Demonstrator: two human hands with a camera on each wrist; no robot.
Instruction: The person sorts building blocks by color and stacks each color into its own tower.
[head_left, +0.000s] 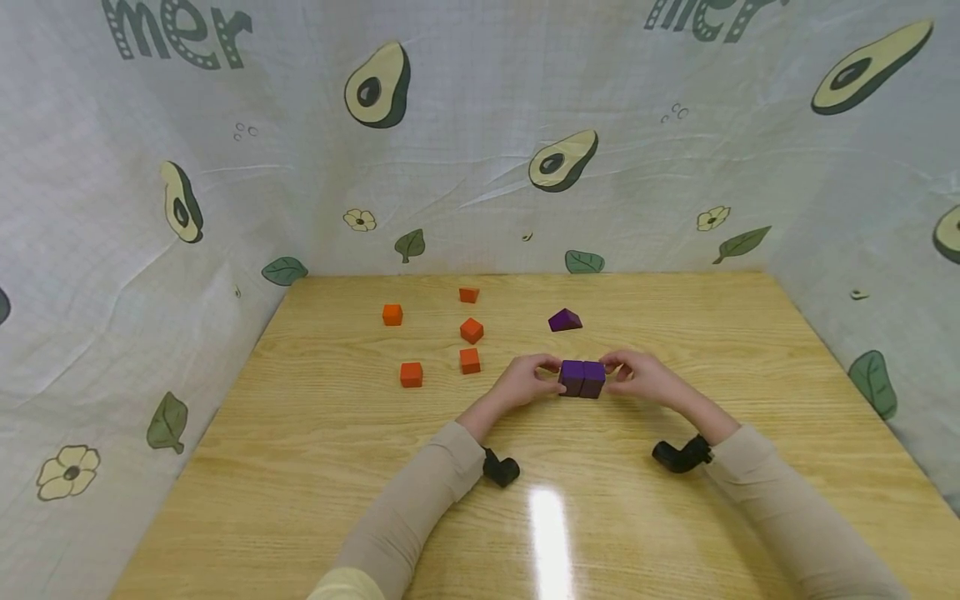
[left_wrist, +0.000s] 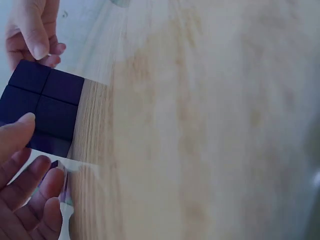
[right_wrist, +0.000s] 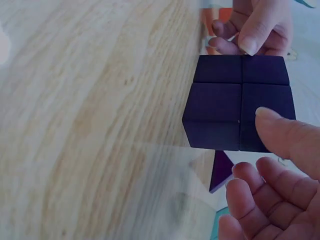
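Note:
Dark purple cubes [head_left: 582,379] stand pressed together, two wide and two high, as the wrist views show. My left hand [head_left: 527,381] pinches the left edge of this stack, its thumb [left_wrist: 19,131] at the front and its index fingertip partly hidden at the back. Around the right edge my right hand [head_left: 636,377] curves loosely, fingertips close beside the cubes. In the right wrist view its thumb [right_wrist: 282,135] overlaps an upper cube, while the other fingers show spread below the stack. Behind the stack lies a purple triangular block [head_left: 565,320].
Several orange-red blocks lie left of the hands, including a cube [head_left: 411,375], another cube [head_left: 469,361] and a small wedge [head_left: 468,295] near the back edge. A wooden table [head_left: 337,467] carries everything. Avocado-printed cloth [head_left: 465,167] hangs behind and at both sides.

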